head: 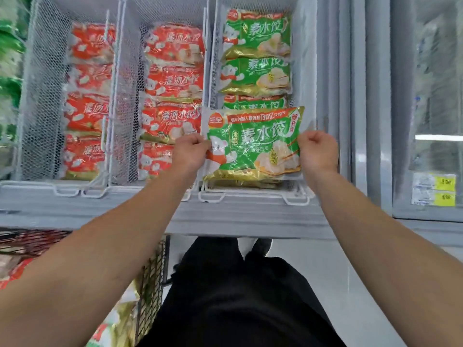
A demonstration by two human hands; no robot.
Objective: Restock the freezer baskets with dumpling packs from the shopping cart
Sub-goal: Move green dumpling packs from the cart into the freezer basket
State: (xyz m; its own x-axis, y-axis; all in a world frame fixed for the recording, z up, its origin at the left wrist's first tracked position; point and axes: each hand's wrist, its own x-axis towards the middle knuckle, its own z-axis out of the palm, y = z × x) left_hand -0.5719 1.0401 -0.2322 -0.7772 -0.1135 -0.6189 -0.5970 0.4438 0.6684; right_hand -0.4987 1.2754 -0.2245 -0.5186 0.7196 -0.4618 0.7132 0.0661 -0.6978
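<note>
Open top gives access to right basket [304,71]. Green packs [256,58] occupy its floor toward 12 o'clock; mesh divider [213,58] blocks 9 o'clock.

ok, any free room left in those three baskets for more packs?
Little. The right basket is lined front to back with green packs; the held green pack, gripped by the left hand and right hand, covers its near end. The middle basket's red packs fill its length. The left basket shows a bare mesh strip left of its red row.
</note>
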